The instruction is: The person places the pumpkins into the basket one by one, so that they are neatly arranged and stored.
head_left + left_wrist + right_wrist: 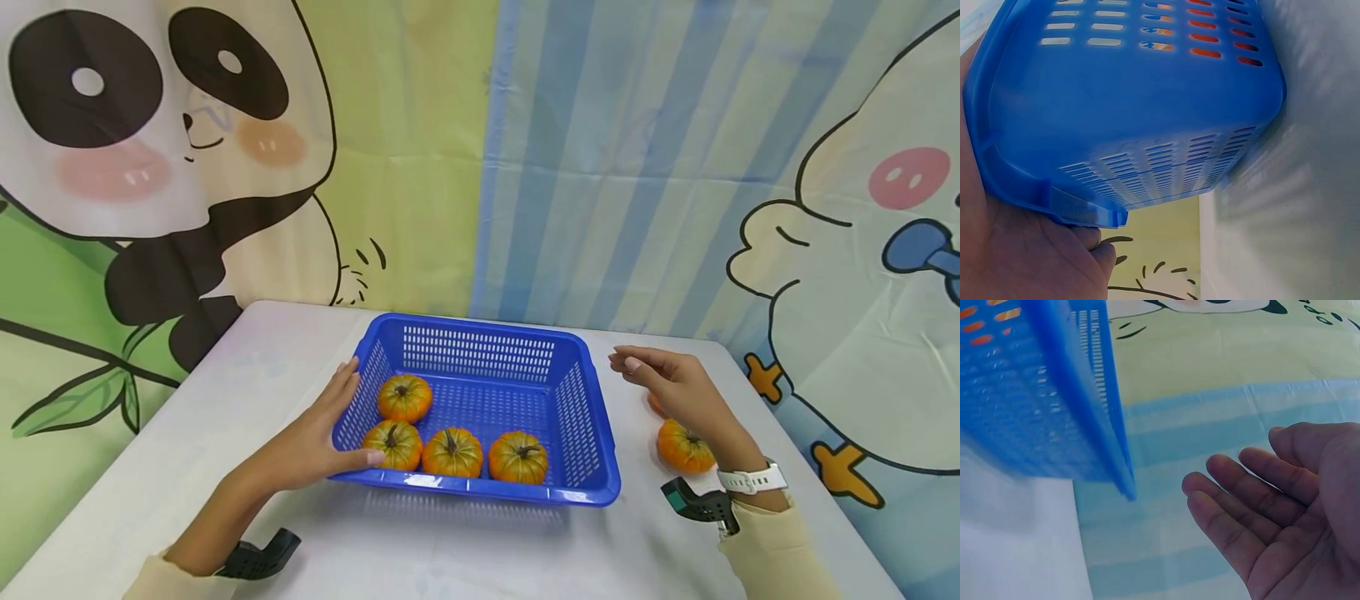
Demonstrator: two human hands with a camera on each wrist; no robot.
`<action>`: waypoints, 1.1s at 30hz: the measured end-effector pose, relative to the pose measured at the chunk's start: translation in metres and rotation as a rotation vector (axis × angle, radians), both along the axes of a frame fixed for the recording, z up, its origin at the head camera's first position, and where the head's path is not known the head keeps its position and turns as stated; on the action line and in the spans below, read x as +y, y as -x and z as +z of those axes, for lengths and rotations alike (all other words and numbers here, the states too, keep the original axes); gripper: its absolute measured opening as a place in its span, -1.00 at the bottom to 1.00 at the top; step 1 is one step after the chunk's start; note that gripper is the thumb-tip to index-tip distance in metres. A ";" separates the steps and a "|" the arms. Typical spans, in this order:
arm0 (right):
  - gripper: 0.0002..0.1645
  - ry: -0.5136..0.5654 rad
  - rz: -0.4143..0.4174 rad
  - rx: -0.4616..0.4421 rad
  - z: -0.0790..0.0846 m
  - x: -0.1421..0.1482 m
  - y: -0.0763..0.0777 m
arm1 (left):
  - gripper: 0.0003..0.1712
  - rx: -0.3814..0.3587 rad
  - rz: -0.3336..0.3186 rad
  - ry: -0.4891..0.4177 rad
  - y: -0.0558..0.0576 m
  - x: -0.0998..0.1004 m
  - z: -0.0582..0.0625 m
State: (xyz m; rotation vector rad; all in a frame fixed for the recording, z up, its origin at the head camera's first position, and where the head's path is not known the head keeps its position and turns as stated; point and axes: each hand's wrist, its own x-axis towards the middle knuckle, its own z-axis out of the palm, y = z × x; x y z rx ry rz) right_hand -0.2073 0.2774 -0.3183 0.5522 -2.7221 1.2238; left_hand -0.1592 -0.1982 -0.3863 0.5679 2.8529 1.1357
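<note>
A blue plastic basket (480, 392) with slotted walls stands on the white table. Inside, along its left and front, sit several small orange pumpkins (452, 452). My left hand (315, 437) holds the basket's left rim near the front corner, thumb over the rim and fingers stretched along the outer side. In the left wrist view, that hand (1035, 250) lies against the rim. To the right of the basket, my right hand (678, 392) hovers with nothing in it; the right wrist view shows its fingers (1254, 500) loosely bent, apart from the basket wall (1085, 387).
On the table (300, 350), right of the basket, lies another pumpkin (684, 447) under the right forearm, with a second one (655, 405) mostly hidden behind the hand. A cartoon-printed curtain (600, 167) hangs right behind the table's far edge.
</note>
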 end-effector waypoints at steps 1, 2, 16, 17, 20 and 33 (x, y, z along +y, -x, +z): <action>-0.51 -0.010 -0.008 0.005 -0.001 0.004 -0.003 | 0.32 -0.002 0.001 0.001 0.001 0.000 0.000; -0.51 -0.024 -0.019 0.010 -0.002 0.009 -0.005 | 0.32 -0.004 0.002 0.003 0.001 0.000 -0.001; -0.48 -0.159 -0.162 0.035 -0.014 0.062 -0.027 | 0.33 -0.009 0.010 -0.001 0.001 0.001 -0.001; -0.49 -0.157 -0.173 0.042 -0.015 0.066 -0.029 | 0.32 -0.009 0.009 -0.001 0.001 0.001 0.000; -0.51 -0.140 -0.197 0.049 -0.018 0.075 -0.035 | 0.32 -0.002 0.003 0.000 0.001 0.001 -0.001; -0.40 -0.104 -0.291 -0.033 -0.035 0.099 -0.044 | 0.29 0.011 0.000 -0.007 0.000 0.001 -0.001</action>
